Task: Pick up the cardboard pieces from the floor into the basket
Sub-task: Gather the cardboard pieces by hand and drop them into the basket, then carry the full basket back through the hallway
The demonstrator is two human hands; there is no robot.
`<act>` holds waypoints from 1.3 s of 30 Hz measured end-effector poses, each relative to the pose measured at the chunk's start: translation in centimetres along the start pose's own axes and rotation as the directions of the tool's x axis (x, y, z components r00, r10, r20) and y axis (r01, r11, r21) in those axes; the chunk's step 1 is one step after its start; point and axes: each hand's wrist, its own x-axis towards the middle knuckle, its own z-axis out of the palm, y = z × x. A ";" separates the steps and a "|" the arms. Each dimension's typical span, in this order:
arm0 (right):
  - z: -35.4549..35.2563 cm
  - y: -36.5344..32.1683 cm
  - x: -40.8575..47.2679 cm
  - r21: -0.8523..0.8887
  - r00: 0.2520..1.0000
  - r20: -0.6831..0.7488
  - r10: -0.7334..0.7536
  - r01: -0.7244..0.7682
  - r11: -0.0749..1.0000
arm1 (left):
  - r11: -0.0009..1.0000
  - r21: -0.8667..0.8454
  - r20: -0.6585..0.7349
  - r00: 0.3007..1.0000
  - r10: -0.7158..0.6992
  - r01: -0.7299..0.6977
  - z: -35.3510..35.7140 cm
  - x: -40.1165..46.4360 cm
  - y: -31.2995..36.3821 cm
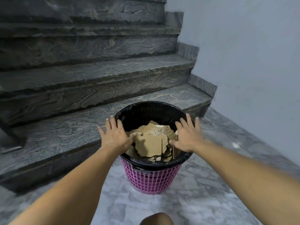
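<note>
Cardboard pieces (pixel 151 140) sit heaped in the pink basket (pixel 151 179) on the floor, both hands flat and empty, left hand (pixel 114 135) and right hand (pixel 188 137) at the rim, so we'd press evenly downward to compact without tipping it.

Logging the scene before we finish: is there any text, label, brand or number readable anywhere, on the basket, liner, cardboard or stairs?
None: no readable text in this view.
Pink basket: no label showing.
Black liner: plain.
Cardboard pieces: bare brown, no print visible.
Stairs and wall: unmarked.
</note>
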 end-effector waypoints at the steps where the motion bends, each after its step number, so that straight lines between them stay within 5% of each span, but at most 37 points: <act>1: -0.1 -0.5 0.4 -0.014 0.999 -0.011 -0.037 0.036 0.999 | 0.993 0.111 -0.005 0.999 0.034 -0.034 -0.2 0.2 0.0; 4: 0.0 -2.2 2.3 0.211 0.978 0.167 -0.127 0.090 0.973 | 0.863 0.400 0.123 0.951 0.282 -0.308 -0.9 1.7 1.6; 6: 0.8 -3.4 3.9 0.315 0.943 0.304 -0.135 0.034 0.949 | 0.858 0.297 0.294 0.895 0.335 -0.418 -0.4 3.1 3.2; 9: 2.5 -4.3 5.5 0.261 0.875 0.471 -0.112 -0.018 0.965 | 0.931 0.116 0.477 0.841 0.254 -0.347 2.2 4.7 4.4; 12: 4.4 -4.5 6.6 0.241 0.808 0.585 -0.071 -0.089 0.966 | 0.953 0.111 0.564 0.807 0.174 -0.282 5.5 5.0 4.9; 21: 4.5 -5.1 5.8 0.333 0.788 0.616 0.011 -0.273 0.903 | 0.976 0.129 0.543 0.836 0.077 -0.174 8.4 4.2 5.5; 29: -2.2 0.0 5.2 0.321 0.828 0.548 -0.122 -0.073 0.944 | 0.983 -0.148 0.696 0.695 0.181 -0.108 -0.4 3.7 6.0; 32: -4.5 1.3 4.9 0.379 0.900 0.429 -0.078 -0.101 0.920 | 0.978 -0.207 0.607 0.780 0.152 -0.029 -2.6 3.9 6.2; 36: -4.9 3.1 4.2 0.376 0.982 0.149 0.115 -0.164 0.912 | 0.993 0.037 0.192 0.976 0.103 -0.112 -4.8 5.4 5.9; 37: -4.9 3.5 3.8 0.377 0.975 0.132 0.176 -0.214 0.901 | 0.998 0.053 0.129 0.991 0.038 -0.045 -5.2 5.9 5.5; 39: -5.0 3.7 3.0 0.408 0.919 0.250 0.306 -0.387 0.827 | 0.990 0.009 0.216 0.967 -0.136 0.137 -5.8 7.1 4.5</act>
